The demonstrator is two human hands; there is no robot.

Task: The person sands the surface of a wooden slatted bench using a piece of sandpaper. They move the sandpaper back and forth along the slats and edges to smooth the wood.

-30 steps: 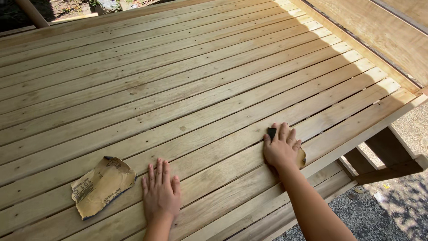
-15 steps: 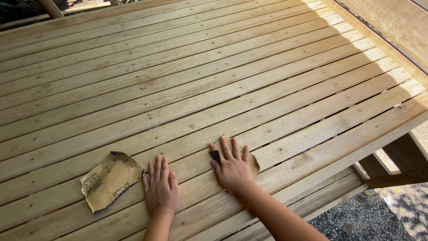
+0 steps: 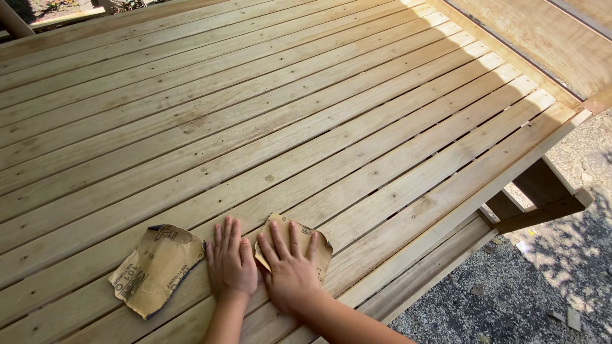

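Right hand flat, fingers spread wide, pressing down on a brown sheet of sandpaper. Sheet lying on the slatted wooden deck, near its front edge, paper backing up. Long axis hard to call with the palm covering the middle; visible corners poking out above and to the right of the fingertips, roughly along the run of the boards. Left hand just beside, palm down on bare wood, fingers close together and pointing away from the body, thumb side almost touching the right hand. Gripping nothing, only resting.

Second sheet of sandpaper off to the left, just beside the left hand, torn and curled at the edges, printed backing up, long axis slanting from lower left to upper right, lying loose. Boards running diagonally toward the upper right, screw heads dotted along them, narrow gaps between. Nothing lying on the slats ahead of the hands. Gravel ground beyond the deck edge at lower right, a wooden brace underneath.
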